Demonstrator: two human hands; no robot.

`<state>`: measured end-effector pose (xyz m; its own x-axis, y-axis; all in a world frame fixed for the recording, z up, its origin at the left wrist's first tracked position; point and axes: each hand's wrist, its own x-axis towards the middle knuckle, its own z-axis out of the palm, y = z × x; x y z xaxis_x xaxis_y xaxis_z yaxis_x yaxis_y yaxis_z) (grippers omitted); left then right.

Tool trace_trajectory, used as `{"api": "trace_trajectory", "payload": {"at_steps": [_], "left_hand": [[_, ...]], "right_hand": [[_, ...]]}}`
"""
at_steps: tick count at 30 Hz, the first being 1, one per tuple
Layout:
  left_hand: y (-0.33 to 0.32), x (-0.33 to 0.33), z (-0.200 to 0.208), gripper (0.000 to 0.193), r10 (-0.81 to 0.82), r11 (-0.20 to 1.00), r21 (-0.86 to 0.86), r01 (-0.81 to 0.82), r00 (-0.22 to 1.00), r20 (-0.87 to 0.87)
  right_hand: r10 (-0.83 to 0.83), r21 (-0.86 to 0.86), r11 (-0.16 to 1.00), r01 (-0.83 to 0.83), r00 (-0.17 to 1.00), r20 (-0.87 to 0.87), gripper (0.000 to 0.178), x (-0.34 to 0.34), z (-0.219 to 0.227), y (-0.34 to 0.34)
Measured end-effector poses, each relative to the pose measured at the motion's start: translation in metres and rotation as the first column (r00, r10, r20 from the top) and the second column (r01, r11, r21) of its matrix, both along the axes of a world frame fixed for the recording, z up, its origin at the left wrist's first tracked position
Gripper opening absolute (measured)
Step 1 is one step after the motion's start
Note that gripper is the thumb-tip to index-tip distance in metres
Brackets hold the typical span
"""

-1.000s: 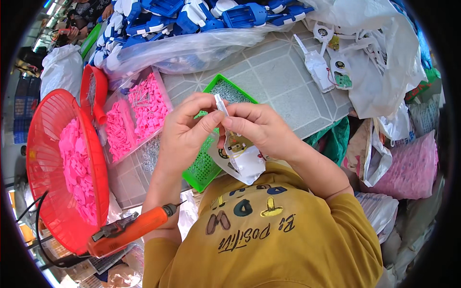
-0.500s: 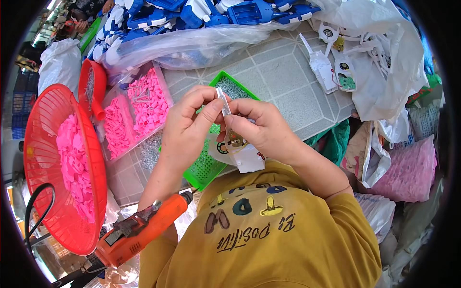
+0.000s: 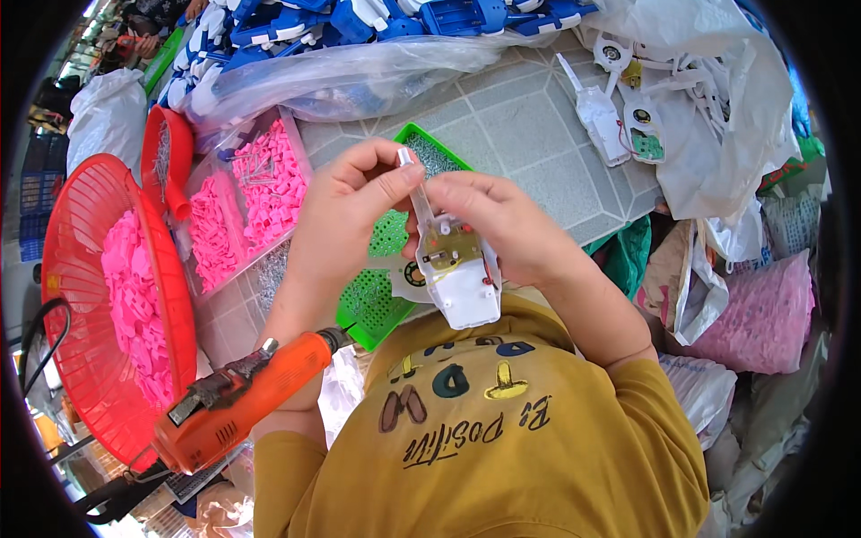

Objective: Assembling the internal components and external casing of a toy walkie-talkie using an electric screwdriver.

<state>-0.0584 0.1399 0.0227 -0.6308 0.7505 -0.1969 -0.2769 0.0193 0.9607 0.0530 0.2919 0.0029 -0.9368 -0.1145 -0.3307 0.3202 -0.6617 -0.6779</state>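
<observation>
A white plastic toy housing (image 3: 468,300) with a long slim stem is held between my two hands, over the near edge of the table. My left hand (image 3: 352,199) pinches the stem close to its tip. Along the right side of the housing, the fingers of my right hand (image 3: 513,226) are wrapped, its thumb lying over the stem's base. A brownish circuit board (image 3: 451,247) with thin wires shows inside the housing. Beside it hangs a round speaker part (image 3: 413,273), partly hidden. Beneath my hands stands a green perforated basket (image 3: 381,312) holding small screws.
An orange electric screwdriver (image 3: 242,403) hangs by my left forearm. Pink parts fill a red basket (image 3: 186,296) and a clear tray (image 3: 300,143). Blue-and-white housings (image 3: 377,22) are heaped at the back. More white assemblies (image 3: 599,117) lie at the far right beside plastic bags (image 3: 717,152).
My right thumb has shifted off the stem's middle toward its base, uncovering more of the circuit board. The hanging screwdriver has swung slightly up and left.
</observation>
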Motion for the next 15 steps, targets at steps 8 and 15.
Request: {"api": "trace_trajectory", "payload": {"at_steps": [8, 15], "left_hand": [[0.005, -0.010, 0.008, 0.016, 0.137, 0.991, 0.009, -0.137, 0.985, -0.103], [-0.010, -0.006, 0.013, 0.015, 0.477, 0.860, 0.210, -0.464, 0.588, -0.653]], "right_hand": [[0.030, -0.194, 0.980, -0.050, 0.994, -0.104, 0.057, 0.006, -0.003, -0.002], [-0.158, -0.316, 0.941, 0.119, 0.983, -0.099, 0.049, -0.013, 0.000, 0.014]]}}
